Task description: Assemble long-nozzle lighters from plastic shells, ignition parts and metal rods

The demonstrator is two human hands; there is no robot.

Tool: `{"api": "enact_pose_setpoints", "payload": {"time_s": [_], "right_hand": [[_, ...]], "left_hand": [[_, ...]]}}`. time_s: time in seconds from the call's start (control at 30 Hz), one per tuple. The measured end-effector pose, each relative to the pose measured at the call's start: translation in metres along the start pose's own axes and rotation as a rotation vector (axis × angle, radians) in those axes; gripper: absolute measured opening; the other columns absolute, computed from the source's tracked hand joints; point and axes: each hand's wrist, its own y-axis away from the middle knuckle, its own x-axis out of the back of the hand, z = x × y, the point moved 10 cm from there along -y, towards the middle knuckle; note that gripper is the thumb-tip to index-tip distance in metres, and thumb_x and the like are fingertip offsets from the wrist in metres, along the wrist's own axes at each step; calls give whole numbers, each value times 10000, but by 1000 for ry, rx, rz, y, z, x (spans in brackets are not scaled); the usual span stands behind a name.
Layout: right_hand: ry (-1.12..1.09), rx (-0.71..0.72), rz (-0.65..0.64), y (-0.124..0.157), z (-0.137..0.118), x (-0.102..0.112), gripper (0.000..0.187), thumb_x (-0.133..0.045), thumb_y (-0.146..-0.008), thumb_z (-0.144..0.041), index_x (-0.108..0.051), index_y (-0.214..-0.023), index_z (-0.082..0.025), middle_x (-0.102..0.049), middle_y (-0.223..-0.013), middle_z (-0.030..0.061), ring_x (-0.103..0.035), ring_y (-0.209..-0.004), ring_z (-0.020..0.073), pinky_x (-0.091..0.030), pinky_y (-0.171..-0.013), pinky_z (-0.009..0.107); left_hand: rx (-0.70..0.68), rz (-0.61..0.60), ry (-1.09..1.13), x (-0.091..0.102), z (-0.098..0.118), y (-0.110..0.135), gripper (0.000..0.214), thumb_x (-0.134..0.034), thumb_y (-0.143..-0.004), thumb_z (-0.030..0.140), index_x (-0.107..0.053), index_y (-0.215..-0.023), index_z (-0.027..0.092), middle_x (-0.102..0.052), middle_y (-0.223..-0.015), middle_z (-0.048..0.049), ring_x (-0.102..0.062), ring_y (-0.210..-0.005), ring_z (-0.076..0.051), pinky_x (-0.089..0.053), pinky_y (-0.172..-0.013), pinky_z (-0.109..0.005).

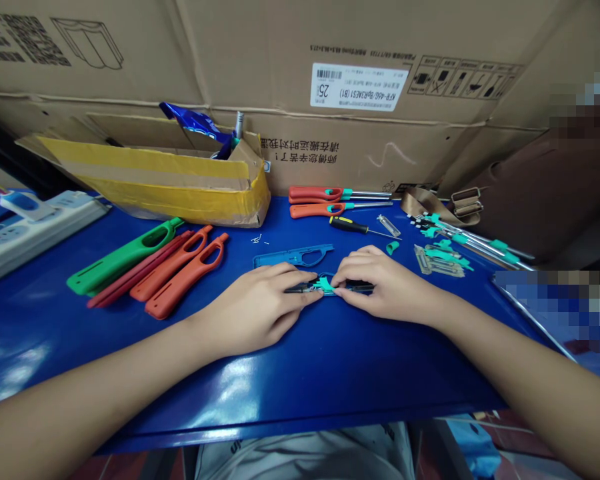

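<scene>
Your left hand (pixel 260 307) and right hand (pixel 383 283) both pinch the long lighter (pixel 325 285), which lies side to side between them, touching both, with the blue lighter shell (pixel 293 256) just past your left fingers.

Smooth plastic handle shell (pixel 284 257), shiny metal rods (pixel 373 196), matt cardboard (pixel 260 73), glossy tabletop (pixel 300 383)

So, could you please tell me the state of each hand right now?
Left hand: closed, fingers holding the teal-and-black part.
Right hand: closed, thumb and finger pinching the same part.
</scene>
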Motion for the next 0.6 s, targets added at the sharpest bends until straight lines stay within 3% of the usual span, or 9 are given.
{"api": "enact_pose_setpoints", "payload": {"time_s": [0.2,0.37,0.47,0.6], "right_hand": [[24,27,14,1,-3,1,63,-624,-954,-202,-687,-958,-206,-722,-924,2,-652,-886,160,-354,-954,372],[50,25,53,0,-4,6,106,-609,-975,-238,-686,-1044,-212,-716,-1035,35,-662,-985,185,-392,-948,386],[113,5,85,0,-2,11,237,-520,-1011,-210,-667,-1196,-227,-689,-1186,82,-620,-1128,227,-423,-978,421],[238,-38,43,1,6,7,471,-436,-994,-101,-562,-1423,-250,-532,-1487,119,-463,-1361,296,-393,-1092,531]], "left_hand": [[19,8,47,-1,-2,1,389,-491,-1002,193,-669,-1345,240,-646,-1400,-96,-623,-1241,-280,-540,-1043,-449],[83,86,146,8,-12,2,341,-519,-994,204,-700,-1281,241,-689,-1321,-79,-658,-1181,-246,-538,-1035,-419],[116,136,146,16,-18,2,314,-548,-981,226,-703,-1251,192,-719,-1231,-94,-671,-1108,-247,-552,-993,-416],[216,186,101,23,-35,3,309,-540,-978,221,-700,-1232,147,-729,-1176,-103,-636,-1118,-263,-535,-1013,-447]]}}
